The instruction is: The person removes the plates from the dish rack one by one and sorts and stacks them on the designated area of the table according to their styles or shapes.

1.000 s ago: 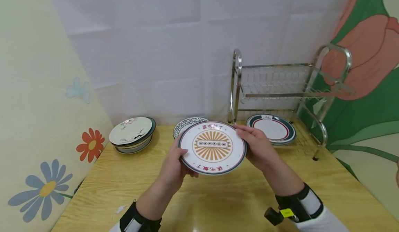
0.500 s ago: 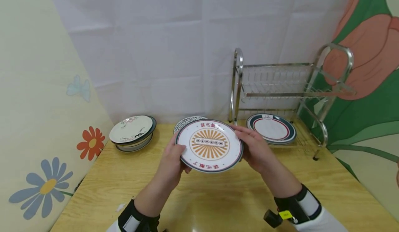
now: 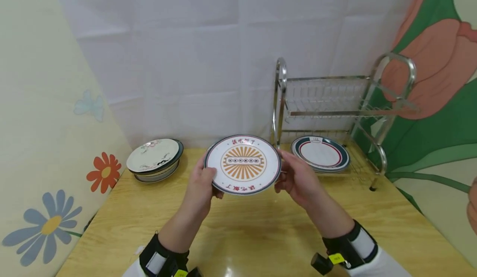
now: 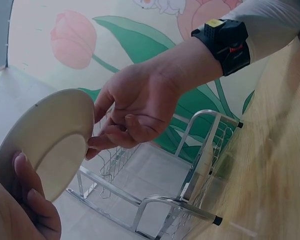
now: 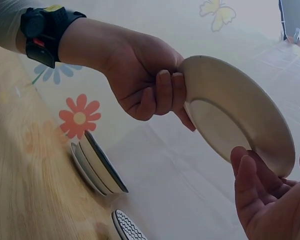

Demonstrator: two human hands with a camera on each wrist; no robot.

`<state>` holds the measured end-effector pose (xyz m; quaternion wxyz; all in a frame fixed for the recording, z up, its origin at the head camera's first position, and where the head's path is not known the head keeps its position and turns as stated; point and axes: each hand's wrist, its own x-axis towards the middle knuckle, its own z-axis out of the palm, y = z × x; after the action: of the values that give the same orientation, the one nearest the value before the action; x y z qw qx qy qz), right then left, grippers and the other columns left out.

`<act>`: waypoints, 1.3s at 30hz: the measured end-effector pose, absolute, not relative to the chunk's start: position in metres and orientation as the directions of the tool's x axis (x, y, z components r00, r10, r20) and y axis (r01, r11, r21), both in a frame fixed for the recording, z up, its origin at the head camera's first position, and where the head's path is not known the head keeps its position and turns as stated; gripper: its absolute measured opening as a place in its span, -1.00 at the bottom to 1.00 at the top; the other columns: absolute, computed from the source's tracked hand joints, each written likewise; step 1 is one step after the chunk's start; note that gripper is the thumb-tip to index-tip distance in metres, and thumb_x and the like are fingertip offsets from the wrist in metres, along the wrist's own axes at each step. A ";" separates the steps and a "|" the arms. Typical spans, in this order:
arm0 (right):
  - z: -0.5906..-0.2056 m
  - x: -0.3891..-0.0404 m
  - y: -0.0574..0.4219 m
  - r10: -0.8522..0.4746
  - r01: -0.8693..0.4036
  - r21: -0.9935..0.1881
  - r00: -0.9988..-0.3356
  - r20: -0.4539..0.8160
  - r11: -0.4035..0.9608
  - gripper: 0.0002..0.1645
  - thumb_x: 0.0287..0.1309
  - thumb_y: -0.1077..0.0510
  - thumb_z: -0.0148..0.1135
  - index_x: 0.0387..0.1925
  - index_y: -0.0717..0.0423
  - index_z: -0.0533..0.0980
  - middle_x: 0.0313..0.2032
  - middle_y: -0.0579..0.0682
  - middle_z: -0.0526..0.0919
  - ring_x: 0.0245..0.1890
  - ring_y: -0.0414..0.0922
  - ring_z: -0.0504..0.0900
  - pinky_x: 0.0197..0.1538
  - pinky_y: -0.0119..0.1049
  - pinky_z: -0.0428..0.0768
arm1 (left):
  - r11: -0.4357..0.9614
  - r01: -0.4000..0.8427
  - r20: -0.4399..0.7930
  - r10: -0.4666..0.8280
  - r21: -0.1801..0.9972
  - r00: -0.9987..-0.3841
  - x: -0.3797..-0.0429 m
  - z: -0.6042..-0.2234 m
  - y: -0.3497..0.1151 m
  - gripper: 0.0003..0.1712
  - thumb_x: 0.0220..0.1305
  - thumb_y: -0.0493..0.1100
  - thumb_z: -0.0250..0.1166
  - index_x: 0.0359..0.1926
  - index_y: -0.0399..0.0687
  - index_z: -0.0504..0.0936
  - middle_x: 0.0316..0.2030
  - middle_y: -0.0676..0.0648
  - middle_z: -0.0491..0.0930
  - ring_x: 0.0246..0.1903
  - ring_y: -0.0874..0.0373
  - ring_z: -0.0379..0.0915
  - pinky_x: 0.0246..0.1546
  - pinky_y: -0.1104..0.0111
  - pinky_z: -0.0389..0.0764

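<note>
A round white plate [image 3: 243, 165] with an orange sunburst, red characters and a dark rim is held up over the table, its face tilted toward me. My left hand [image 3: 200, 186] grips its left edge, thumb on the face and fingers underneath. At the opposite edge my right hand [image 3: 301, 181] holds the rim lightly, fingertips against the underside. Both wrist views show the plate's plain underside, as a pale plate [image 4: 65, 150] in the left one and likewise a pale plate [image 5: 225, 120] in the right one. In the head view it hides the patterned plate [image 5: 127, 225] behind it.
A stack of plates [image 3: 153, 156] stands at the back left of the wooden table [image 3: 238, 235]. On the right is a two-tier metal dish rack [image 3: 328, 114], with several stacked plates [image 3: 320, 153] at its lower level. A white cloth [image 3: 179, 61] hangs behind.
Both hands have carried the plate slightly left and farther back, covering the patterned plate behind. The right hand's fingers have shifted at the rim. The stacks and rack stay put.
</note>
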<state>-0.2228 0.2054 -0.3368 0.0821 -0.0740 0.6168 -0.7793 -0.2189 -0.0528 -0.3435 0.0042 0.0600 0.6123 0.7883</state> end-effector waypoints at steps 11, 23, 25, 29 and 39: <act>-0.345 -0.225 0.203 -0.403 0.026 -0.929 -0.905 0.135 -0.369 -0.57 0.63 -0.16 -0.21 0.27 -0.10 0.38 0.00 -0.14 0.78 0.03 -0.04 0.78 0.08 -0.03 0.73 | -0.218 0.067 0.071 0.007 0.974 -0.997 -0.258 -0.335 -0.053 -0.39 0.39 -0.29 -0.04 0.45 -0.02 0.34 -0.48 0.00 0.71 -0.77 0.20 0.44 -0.72 0.41 0.46; -0.367 -0.232 0.181 -0.430 0.149 -0.923 -0.903 0.020 -0.355 -0.25 0.63 -0.16 -0.26 0.62 0.10 -0.01 0.46 0.12 0.40 0.30 0.03 0.59 0.30 -0.03 0.59 | -0.134 0.005 -0.007 -0.093 0.991 -0.996 -0.323 -0.342 -0.058 -0.44 0.48 -0.17 0.04 0.46 0.07 0.42 -0.53 0.00 0.72 -0.76 0.20 0.50 -0.69 0.45 0.35; -0.372 -0.234 0.178 -0.415 0.175 -0.919 -0.910 -0.013 -0.354 -0.26 0.63 -0.16 -0.27 0.62 0.09 -0.01 0.52 0.20 0.27 0.34 0.09 0.53 0.34 0.01 0.56 | -0.129 -0.010 -0.025 -0.112 0.992 -0.993 -0.332 -0.345 -0.059 -0.46 0.49 -0.15 0.06 0.44 0.10 0.46 -0.53 0.00 0.72 -0.76 0.20 0.51 -0.70 0.46 0.34; -0.383 -0.238 0.170 -0.383 0.219 -0.911 -0.921 -0.075 -0.350 -0.30 0.63 -0.14 -0.28 0.61 0.06 0.04 0.52 0.24 0.27 0.31 0.08 0.57 0.33 0.04 0.56 | -0.104 -0.033 -0.048 -0.148 0.994 -0.988 -0.349 -0.355 -0.061 -0.45 0.50 -0.12 0.05 0.46 0.14 0.45 -0.53 0.01 0.72 -0.76 0.21 0.51 -0.71 0.46 0.31; -0.414 -0.245 0.157 -0.335 0.262 -0.922 -0.928 -0.160 -0.286 -0.32 0.61 -0.08 -0.25 0.57 0.13 0.07 0.51 0.37 0.22 0.29 0.15 0.58 0.38 0.15 0.49 | -0.036 -0.053 -0.060 -0.225 0.998 -0.973 -0.381 -0.395 -0.068 -0.51 0.53 -0.15 0.01 0.39 -0.07 0.52 -0.42 -0.04 0.68 -0.73 0.24 0.47 -0.65 0.46 0.48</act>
<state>-0.2450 0.1570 -0.4136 0.1865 -0.0320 0.5677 -0.8012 -0.3815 -0.0675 -0.3946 -0.0602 -0.1004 0.6915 0.7128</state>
